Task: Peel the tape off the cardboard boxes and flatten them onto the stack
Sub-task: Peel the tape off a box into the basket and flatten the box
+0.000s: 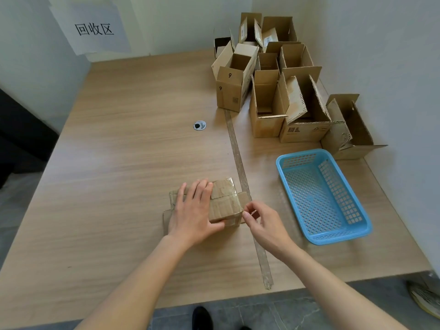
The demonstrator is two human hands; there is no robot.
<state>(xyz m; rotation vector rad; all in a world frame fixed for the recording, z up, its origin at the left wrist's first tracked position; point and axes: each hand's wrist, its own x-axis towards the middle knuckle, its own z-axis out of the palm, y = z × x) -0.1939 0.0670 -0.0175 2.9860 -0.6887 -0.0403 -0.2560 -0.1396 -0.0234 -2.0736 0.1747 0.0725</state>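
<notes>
Left hand [194, 211] presses box [223, 203]; right hand [263, 221] pinches its tape [247, 211].

hands: 2 — left hand [194, 210], right hand [264, 222] | taped box [223, 203] under hands: 1 | blue basket [323, 196] right of taped box: 1 | open boxes [273, 82] behind basket: about 9, exact count unclear | long tape strip [240, 167] on desk [119, 163]: 1 | grommet hole [199, 125]: 1 | wall sign [94, 28]: 1

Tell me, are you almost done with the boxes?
Not yet. One box is in hand: the left hand presses it down while the right hand pinches at its edge. Nothing looks finished. The group of open boxes at the back waits.
</notes>
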